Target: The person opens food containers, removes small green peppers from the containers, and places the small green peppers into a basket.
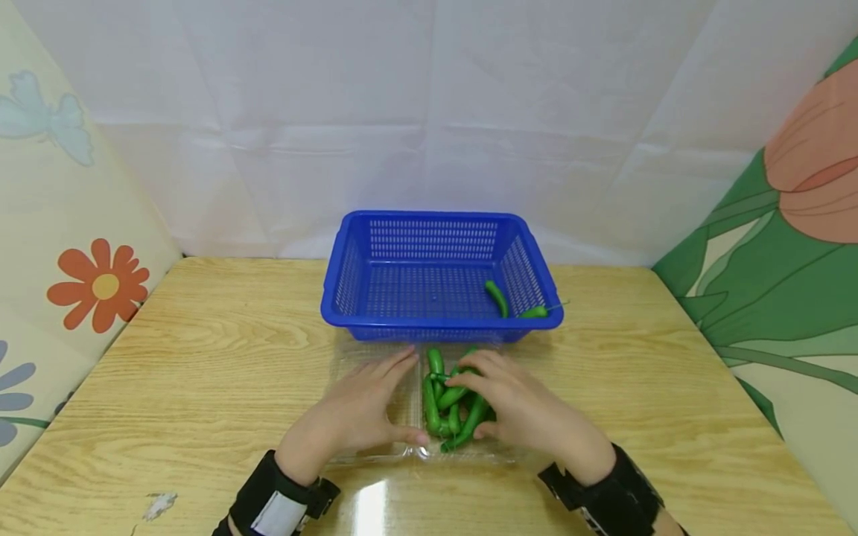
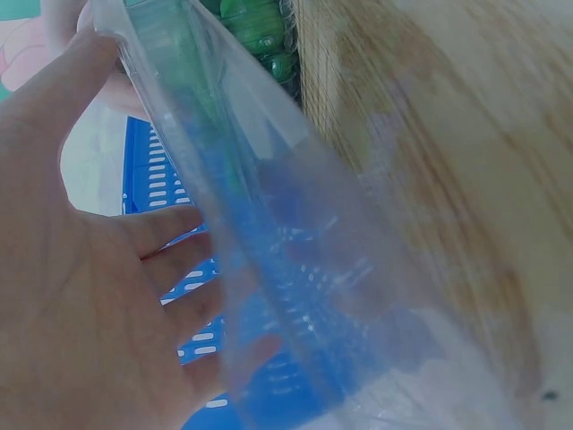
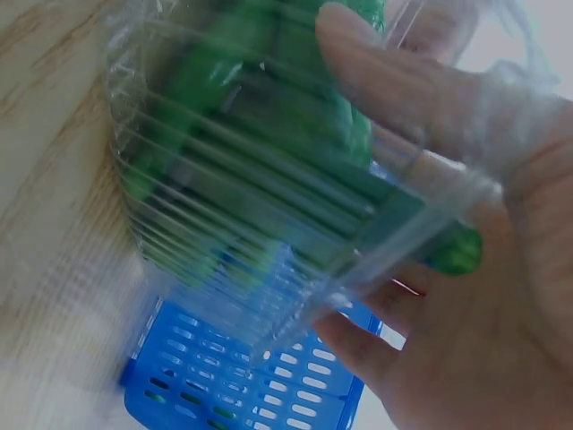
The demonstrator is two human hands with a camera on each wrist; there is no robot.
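Observation:
A clear plastic clamshell box (image 1: 469, 455) lies open on the table, its two halves side by side. Green chili peppers (image 1: 432, 406) fill the right half. My left hand (image 1: 355, 409) is at the left half, the lid (image 2: 295, 206), with thumb and fingers spread apart. Some of its fingers show through the plastic in the left wrist view. Over the right half, my right hand (image 1: 526, 406) spreads its fingers and thumb about the peppers. In the right wrist view, the thumb reaches over the rim beside the peppers (image 3: 269, 116), and one pepper end (image 3: 457, 251) sticks out past the rim.
Directly behind the box stands a blue plastic basket (image 1: 436, 323). Inside it are a curved green pepper (image 1: 496, 298) and another pepper (image 1: 534, 313) whose stem crosses the right rim. The wooden table (image 1: 221, 357) meets a white cloth backdrop (image 1: 288, 171) behind the basket.

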